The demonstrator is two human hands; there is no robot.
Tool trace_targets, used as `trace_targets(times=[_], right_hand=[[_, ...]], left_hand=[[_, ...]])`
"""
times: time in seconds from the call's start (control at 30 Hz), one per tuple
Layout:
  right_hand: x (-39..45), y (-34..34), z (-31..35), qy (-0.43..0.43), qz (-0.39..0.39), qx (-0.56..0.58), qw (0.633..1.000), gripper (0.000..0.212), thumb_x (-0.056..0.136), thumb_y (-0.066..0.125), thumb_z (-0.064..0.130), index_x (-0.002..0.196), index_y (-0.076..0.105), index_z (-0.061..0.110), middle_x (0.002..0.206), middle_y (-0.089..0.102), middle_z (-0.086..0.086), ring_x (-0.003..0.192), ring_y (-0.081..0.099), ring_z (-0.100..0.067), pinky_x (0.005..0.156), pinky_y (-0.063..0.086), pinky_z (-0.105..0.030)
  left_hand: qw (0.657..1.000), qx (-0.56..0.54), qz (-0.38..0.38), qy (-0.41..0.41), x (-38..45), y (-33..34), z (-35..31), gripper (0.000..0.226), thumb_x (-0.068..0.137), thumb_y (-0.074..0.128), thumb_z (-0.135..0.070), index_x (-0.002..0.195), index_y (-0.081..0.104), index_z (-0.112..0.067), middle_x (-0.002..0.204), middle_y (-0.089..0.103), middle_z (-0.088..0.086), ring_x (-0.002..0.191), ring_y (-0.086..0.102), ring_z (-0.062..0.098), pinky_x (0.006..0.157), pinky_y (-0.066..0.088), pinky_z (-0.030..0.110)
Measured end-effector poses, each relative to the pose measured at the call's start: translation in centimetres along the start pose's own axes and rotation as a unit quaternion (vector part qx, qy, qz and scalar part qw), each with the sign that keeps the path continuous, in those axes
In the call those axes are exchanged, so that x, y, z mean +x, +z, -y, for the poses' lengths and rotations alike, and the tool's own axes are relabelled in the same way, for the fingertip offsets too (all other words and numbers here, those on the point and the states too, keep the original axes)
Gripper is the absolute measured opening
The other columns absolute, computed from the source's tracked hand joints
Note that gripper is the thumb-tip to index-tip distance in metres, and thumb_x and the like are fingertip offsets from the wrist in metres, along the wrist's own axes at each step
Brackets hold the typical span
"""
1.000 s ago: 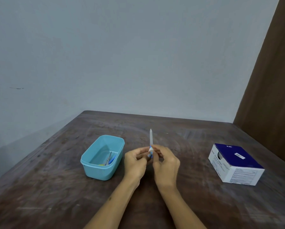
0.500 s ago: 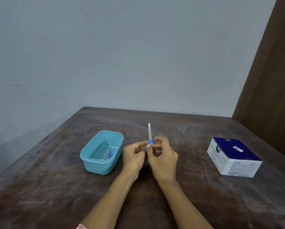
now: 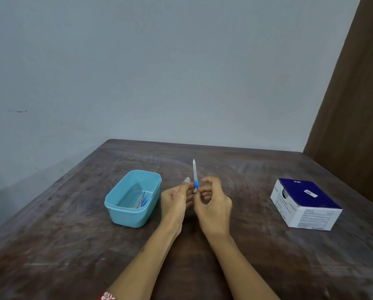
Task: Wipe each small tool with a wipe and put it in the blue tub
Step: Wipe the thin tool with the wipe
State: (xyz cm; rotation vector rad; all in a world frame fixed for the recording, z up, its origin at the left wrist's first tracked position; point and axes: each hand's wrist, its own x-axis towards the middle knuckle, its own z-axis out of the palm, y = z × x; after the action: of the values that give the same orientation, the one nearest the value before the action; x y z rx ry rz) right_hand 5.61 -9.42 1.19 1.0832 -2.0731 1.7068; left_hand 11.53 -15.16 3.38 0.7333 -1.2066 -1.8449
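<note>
Scuffed dark wood makes up the tabletop, its grain streaked with pale scratches. Its far edge meets a plain blue-grey wall, and a brown panel stands along the right side. The left edge runs diagonally toward the near corner, with shadowed wall beyond it.

Near the middle, the left hand and the right hand meet just above the wood. Between them a thin white tool with a blue band stands almost upright, its point up. The left fingers pinch it at the band; the right fingers curl close beside its lower end, though whether they touch it cannot be told. No wipe can be made out.

Just left of the hands sits the blue tub, with a few small tools lying in it. Well to the right rests a white and navy box. Bare wood lies between the hands and the box, and across the whole near part around the forearms.
</note>
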Motion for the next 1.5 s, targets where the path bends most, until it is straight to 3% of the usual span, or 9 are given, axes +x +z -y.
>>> trace_targets(times=[0.1,0.23,0.4,0.6,0.7,0.87,1.2,1.37,1.5], right_hand=[[0.3,-0.2,-0.1,0.000,-0.020,0.019,1.000,0.034,0.083,0.065,0.004,0.112,0.057,0.019,0.083,0.066,0.011,0.077,0.063,-0.001,0.070,0.050,-0.010],[0.0,0.0,-0.1,-0.007,0.002,-0.005,1.000,0.029,0.074,0.069,0.003,0.093,0.059,0.023,0.074,0.064,0.010,0.068,0.061,-0.004,0.065,0.054,-0.024],[0.2,0.0,-0.2,-0.006,-0.025,0.014,1.000,0.033,0.082,0.063,0.004,0.110,0.058,0.021,0.083,0.067,0.007,0.077,0.062,-0.006,0.072,0.051,-0.019],[0.0,0.1,-0.1,-0.012,0.006,-0.008,1.000,0.031,0.076,0.067,0.002,0.098,0.058,0.023,0.074,0.063,0.007,0.068,0.060,-0.006,0.065,0.055,-0.026],[0.2,0.1,-0.2,-0.008,-0.010,0.014,1.000,0.032,0.083,0.063,0.003,0.110,0.058,0.020,0.083,0.067,0.005,0.077,0.062,-0.007,0.073,0.052,-0.021],[0.0,0.1,0.0,-0.005,0.010,0.010,1.000,0.029,0.073,0.066,0.000,0.092,0.060,0.021,0.074,0.064,0.007,0.066,0.060,-0.007,0.064,0.053,-0.024],[0.1,0.1,-0.2,-0.006,0.018,0.026,0.999,0.029,0.072,0.066,-0.001,0.091,0.061,0.020,0.077,0.065,0.006,0.068,0.061,-0.006,0.066,0.053,-0.021],[0.3,0.0,-0.3,0.011,0.009,0.063,0.998,0.040,0.080,0.063,-0.002,0.113,0.056,0.021,0.086,0.069,0.008,0.080,0.064,-0.001,0.076,0.051,-0.014],[0.3,-0.2,-0.2,0.018,0.028,0.055,0.998,0.039,0.075,0.068,0.001,0.105,0.055,0.021,0.075,0.067,0.011,0.072,0.064,0.001,0.068,0.053,-0.014]], left_hand=[[1.000,-0.006,0.013,-0.002,0.0,0.1,0.1,0.023,0.090,0.057,-0.023,0.094,0.070,-0.004,0.090,0.073,0.016,0.081,0.072,0.023,0.074,0.059,0.031],[1.000,-0.018,0.001,0.005,-0.1,0.0,-0.1,0.020,0.090,0.058,-0.022,0.087,0.070,-0.006,0.086,0.073,0.014,0.078,0.072,0.021,0.068,0.059,0.026],[1.000,-0.007,0.017,0.005,-0.2,0.1,0.3,0.027,0.090,0.058,-0.023,0.096,0.070,0.000,0.087,0.073,0.015,0.081,0.072,0.023,0.067,0.059,0.025],[1.000,0.005,-0.005,0.004,0.2,0.0,0.4,0.029,0.089,0.059,-0.027,0.096,0.070,-0.001,0.088,0.073,0.015,0.082,0.072,0.024,0.075,0.058,0.032],[1.000,0.015,0.009,0.003,0.1,0.1,0.6,0.029,0.088,0.060,-0.028,0.099,0.069,-0.002,0.091,0.073,0.014,0.082,0.072,0.021,0.074,0.059,0.029],[1.000,0.012,-0.010,0.005,0.3,0.0,0.5,0.030,0.089,0.058,-0.029,0.095,0.071,-0.002,0.089,0.073,0.016,0.083,0.071,0.024,0.077,0.058,0.033],[1.000,0.017,-0.006,0.005,0.4,-0.2,0.8,0.026,0.086,0.063,-0.027,0.092,0.072,-0.003,0.087,0.073,0.016,0.083,0.071,0.025,0.076,0.058,0.034],[0.999,0.024,0.018,0.021,0.3,-0.3,1.1,0.020,0.086,0.064,-0.019,0.092,0.072,-0.002,0.088,0.073,0.016,0.082,0.072,0.024,0.068,0.059,0.027],[0.999,0.032,0.001,0.018,0.4,-0.3,1.1,0.018,0.084,0.066,-0.019,0.087,0.072,-0.002,0.086,0.073,0.018,0.082,0.071,0.026,0.072,0.058,0.034]])
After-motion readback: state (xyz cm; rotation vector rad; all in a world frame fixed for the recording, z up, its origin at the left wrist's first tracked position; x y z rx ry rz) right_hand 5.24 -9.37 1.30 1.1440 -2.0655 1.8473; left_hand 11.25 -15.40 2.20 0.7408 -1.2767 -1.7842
